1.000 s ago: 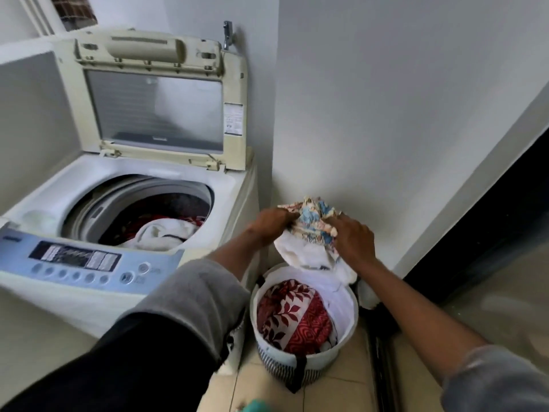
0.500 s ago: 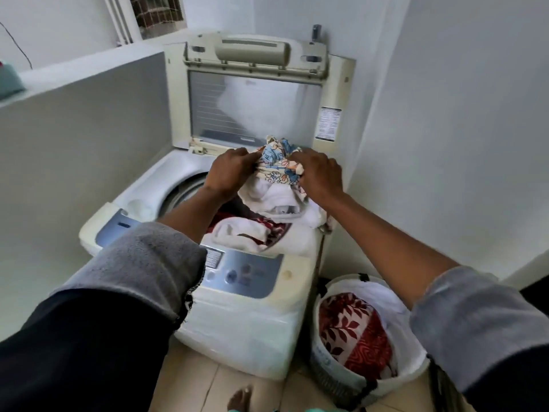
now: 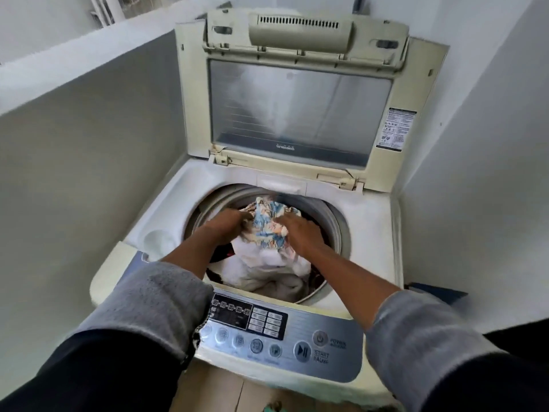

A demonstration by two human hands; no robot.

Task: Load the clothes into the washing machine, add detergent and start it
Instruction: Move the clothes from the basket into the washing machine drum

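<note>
Washing machine (image 3: 166, 209), top-loading, with its lid (image 3: 297, 108) standing upright at the back. Both hands reach into the drum (image 3: 337, 224). The left hand (image 3: 225, 226) and right hand (image 3: 300, 234) each clutch one side of a crumpled blue-and-orange patterned cloth (image 3: 267, 221), held just above white clothes (image 3: 267, 272) piled inside. A blue-grey control panel (image 3: 332, 331) runs along the near edge.

Both bare forearms reach forward and down, side by side, with grey knitted sleeves (image 3: 154, 298) bunched near the elbows. The left hand (image 3: 227, 226) and the right hand (image 3: 300, 234) are knuckles-up and close together. Their fingers curl into either side of a crumpled blue-and-orange floral cloth bundle (image 3: 267, 224), gripped between them.
</note>
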